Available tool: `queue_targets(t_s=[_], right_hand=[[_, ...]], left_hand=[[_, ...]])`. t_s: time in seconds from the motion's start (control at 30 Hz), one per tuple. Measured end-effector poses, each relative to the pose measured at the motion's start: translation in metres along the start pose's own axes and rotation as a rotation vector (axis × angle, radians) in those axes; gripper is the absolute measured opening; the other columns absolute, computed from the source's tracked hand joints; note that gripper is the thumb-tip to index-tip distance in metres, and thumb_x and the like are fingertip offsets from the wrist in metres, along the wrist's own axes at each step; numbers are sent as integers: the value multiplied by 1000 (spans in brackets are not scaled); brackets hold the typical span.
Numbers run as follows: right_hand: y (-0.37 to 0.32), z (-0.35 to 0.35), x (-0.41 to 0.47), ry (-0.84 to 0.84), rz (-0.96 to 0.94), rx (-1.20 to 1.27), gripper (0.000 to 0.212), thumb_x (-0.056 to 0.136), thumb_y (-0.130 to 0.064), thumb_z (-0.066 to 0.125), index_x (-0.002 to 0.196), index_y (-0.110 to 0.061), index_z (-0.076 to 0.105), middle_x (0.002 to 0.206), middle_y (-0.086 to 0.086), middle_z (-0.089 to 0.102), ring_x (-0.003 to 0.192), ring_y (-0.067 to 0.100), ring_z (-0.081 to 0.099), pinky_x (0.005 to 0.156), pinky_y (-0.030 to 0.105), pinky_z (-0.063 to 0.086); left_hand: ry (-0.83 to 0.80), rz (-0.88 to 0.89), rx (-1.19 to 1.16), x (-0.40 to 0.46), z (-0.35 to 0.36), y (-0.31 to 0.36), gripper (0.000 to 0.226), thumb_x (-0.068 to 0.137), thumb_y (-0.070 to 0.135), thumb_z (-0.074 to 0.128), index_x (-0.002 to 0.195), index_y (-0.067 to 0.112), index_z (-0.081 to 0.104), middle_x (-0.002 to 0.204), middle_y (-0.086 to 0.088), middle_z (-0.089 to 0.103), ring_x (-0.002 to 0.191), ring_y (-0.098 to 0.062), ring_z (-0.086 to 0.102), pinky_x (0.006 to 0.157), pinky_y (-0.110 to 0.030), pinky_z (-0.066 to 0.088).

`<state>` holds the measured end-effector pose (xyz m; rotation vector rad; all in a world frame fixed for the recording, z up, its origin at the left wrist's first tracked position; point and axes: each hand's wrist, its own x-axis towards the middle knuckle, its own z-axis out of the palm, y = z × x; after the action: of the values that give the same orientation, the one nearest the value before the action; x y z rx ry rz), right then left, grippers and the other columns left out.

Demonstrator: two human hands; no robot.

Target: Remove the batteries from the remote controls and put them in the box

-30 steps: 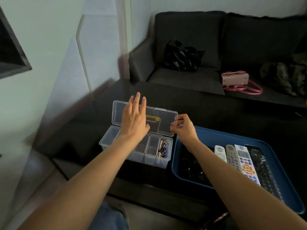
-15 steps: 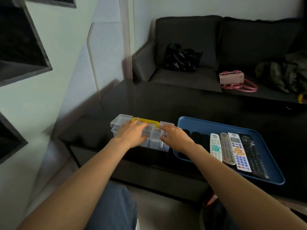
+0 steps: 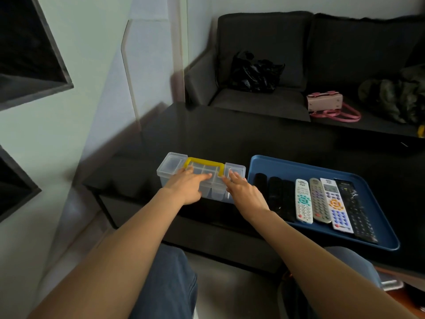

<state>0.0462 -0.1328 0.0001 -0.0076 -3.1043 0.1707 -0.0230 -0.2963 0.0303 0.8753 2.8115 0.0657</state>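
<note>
There, at the middle of the frame, the closed clear box (image 3: 172,168) sat on the dark desk (image 3: 230,134). The left hand (image 3: 187,188) and right hand (image 3: 243,192) lay flat-fingered on its lid; remote controls (image 3: 322,201) filled the blue tray (image 3: 299,163) just right.

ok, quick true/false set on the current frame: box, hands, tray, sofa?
1. The clear box has its lid closed. True.
2. Both hands rest on the box lid. True: left hand, right hand.
3. The remotes lie on the bare table. False: they lie in the blue tray.
4. The box handle is red. False: it is yellow.
5. A pink bag sits on the sofa. True.
</note>
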Motion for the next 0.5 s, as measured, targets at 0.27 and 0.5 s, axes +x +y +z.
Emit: queue_targets(t_s=[0.27, 0.5], right_hand=[[5, 0, -2, -123, 1, 50, 80, 94, 3, 46, 152, -22, -4, 160, 5, -12, 146, 19, -10, 116, 36, 18], [-2, -40, -6, -163, 20, 323, 53, 100, -17, 42, 150, -13, 24, 159, 8, 13, 143, 28, 22, 113, 36, 22]], left_hand=[[2, -16, -33, 0, 0, 1, 64, 92, 21, 49, 144, 40, 18, 156, -11, 10, 143, -31, 10, 114, -43, 19], [110, -42, -221, 3, -18, 3, 43, 92, 21, 50, 135, 24, 45, 134, -9, 50, 119, -25, 49, 95, -35, 41]])
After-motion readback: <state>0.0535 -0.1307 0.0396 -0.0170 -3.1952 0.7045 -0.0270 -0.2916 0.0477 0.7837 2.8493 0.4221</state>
